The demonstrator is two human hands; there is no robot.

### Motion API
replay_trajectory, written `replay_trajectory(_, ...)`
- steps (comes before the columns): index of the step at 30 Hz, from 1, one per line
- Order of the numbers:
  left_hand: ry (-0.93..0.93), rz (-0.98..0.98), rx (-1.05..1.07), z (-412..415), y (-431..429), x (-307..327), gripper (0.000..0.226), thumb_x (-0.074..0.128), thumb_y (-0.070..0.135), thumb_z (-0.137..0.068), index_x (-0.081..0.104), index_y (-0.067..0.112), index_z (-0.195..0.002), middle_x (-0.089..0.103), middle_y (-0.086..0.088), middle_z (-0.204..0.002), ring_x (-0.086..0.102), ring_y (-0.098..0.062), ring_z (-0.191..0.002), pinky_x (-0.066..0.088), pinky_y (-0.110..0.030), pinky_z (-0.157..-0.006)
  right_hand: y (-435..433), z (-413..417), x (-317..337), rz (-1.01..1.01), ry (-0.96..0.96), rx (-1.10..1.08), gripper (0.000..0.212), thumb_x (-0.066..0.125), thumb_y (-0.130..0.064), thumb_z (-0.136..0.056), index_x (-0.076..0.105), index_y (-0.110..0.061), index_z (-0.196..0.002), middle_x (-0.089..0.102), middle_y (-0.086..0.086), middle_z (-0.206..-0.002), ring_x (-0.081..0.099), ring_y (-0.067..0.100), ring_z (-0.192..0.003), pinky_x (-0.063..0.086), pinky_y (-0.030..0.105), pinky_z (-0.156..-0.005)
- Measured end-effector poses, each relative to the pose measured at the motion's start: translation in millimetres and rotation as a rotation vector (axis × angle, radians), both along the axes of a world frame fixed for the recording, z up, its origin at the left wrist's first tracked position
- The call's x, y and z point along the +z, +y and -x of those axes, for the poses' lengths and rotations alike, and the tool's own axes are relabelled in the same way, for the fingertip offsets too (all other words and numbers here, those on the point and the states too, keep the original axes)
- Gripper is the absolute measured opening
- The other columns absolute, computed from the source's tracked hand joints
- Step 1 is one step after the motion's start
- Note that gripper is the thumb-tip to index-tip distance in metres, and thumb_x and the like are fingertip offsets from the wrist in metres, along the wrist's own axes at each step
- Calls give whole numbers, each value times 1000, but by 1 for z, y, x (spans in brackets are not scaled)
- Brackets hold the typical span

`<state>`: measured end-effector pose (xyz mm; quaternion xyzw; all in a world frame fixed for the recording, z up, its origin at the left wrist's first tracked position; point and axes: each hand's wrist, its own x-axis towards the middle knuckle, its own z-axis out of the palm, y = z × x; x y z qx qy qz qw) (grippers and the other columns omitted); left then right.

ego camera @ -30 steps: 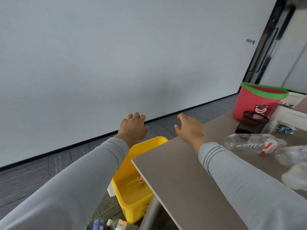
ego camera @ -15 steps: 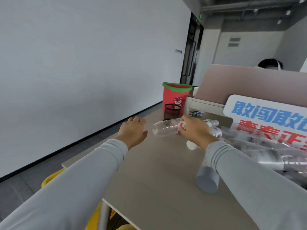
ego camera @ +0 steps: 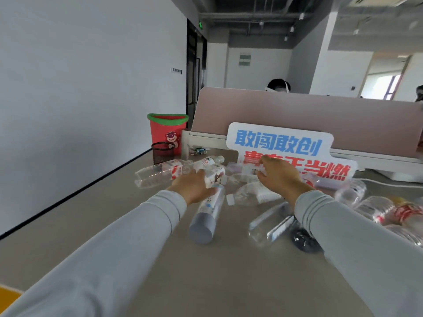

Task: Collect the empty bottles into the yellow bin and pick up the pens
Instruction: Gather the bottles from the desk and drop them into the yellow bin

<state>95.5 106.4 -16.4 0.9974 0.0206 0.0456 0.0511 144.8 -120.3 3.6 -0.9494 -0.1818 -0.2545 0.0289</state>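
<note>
Several empty clear plastic bottles lie scattered on the beige table (ego camera: 229,271). My left hand (ego camera: 194,188) rests palm-down on the neck of a bottle with a grey base (ego camera: 203,223) and touches a white-labelled bottle (ego camera: 215,176); its fingers are hidden. My right hand (ego camera: 280,177) is curled around a small crumpled clear bottle (ego camera: 261,173) in front of the sign. A red-labelled bottle (ego camera: 160,175) lies free at the left. Only a corner of the yellow bin (ego camera: 6,294) shows at the bottom left. No pens can be made out.
A black mesh pen cup (ego camera: 163,152) and a red bin with a green rim (ego camera: 168,131) stand at the table's far left. A white sign with blue and red characters (ego camera: 281,145) leans on a pink partition (ego camera: 320,115). A dark object (ego camera: 302,239) lies by my right sleeve.
The view has swung right from the floor and yellow bin to the table. Both hands have moved forward into the pile of bottles; the right hand left the red-labelled bottle.
</note>
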Motion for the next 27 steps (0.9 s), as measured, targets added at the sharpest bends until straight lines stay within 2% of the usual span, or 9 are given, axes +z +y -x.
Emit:
replay_trajectory(4, 198, -15, 66, -1, -25, -11, 95, 52, 67, -79, 17, 10, -146, 32, -17, -148, 40, -35, -130, 37, -43, -105, -21, 9, 0, -13, 16, -6, 37, 49, -37, -94, 46, -20, -126, 62, 1, -121, 67, 22, -91, 58, 32, -78)
replay_trajectory(8, 234, 41, 85, 3, -35, -22, 90, 56, 47, -84, 7, 8, -148, 47, -16, -137, 51, -32, -119, 42, -39, -97, -32, 18, -5, 44, -6, 14, 40, 49, -37, -94, 44, -19, -129, 59, 1, -127, 65, 24, -100, 56, 33, -82)
replay_trajectory(10, 179, 58, 82, 5, -38, -23, 81, 54, 39, -84, 12, 11, -147, 50, -16, -130, 54, -33, -113, 44, -39, -91, -35, 20, -6, 59, 4, 13, 40, 49, -37, -94, 45, -19, -129, 57, 1, -130, 62, 25, -107, 53, 35, -87)
replay_trajectory(13, 33, 10, 82, 8, -39, -14, 77, 49, 49, -84, 17, 16, -146, 40, -17, -138, 47, -36, -121, 41, -41, -93, -39, 18, -6, 98, 57, 20, 43, 50, -37, -94, 42, -20, -132, 52, 0, -136, 55, 24, -117, 47, 40, -98)
replay_trajectory(17, -109, 31, 61, 6, -36, -2, 76, 51, 51, -84, 13, 30, -146, 40, -16, -137, 43, -37, -123, 43, -41, -90, -36, 8, -4, 172, 177, 58, 61, 64, -31, -86, 35, -22, -139, 42, 2, -144, 41, 26, -131, 34, 47, -109)
replay_trajectory(23, -224, -2, 37, 3, -35, 0, 72, 47, 55, -87, 12, 33, -145, 48, -17, -129, 39, -38, -123, 42, -42, -90, -28, -13, -15, 285, 230, 58, 77, 73, -27, -78, 30, -25, -142, 40, 0, -146, 36, 26, -134, 26, 52, -112)
replay_trajectory(27, -224, 22, 49, 1, -28, -2, 74, 52, 43, -85, 9, 34, -146, 44, -18, -131, 41, -39, -117, 43, -43, -87, -26, -22, -25, 352, 255, 26, 76, 72, -21, -79, 30, -27, -142, 48, 3, -138, 41, 27, -129, 22, 55, -112)
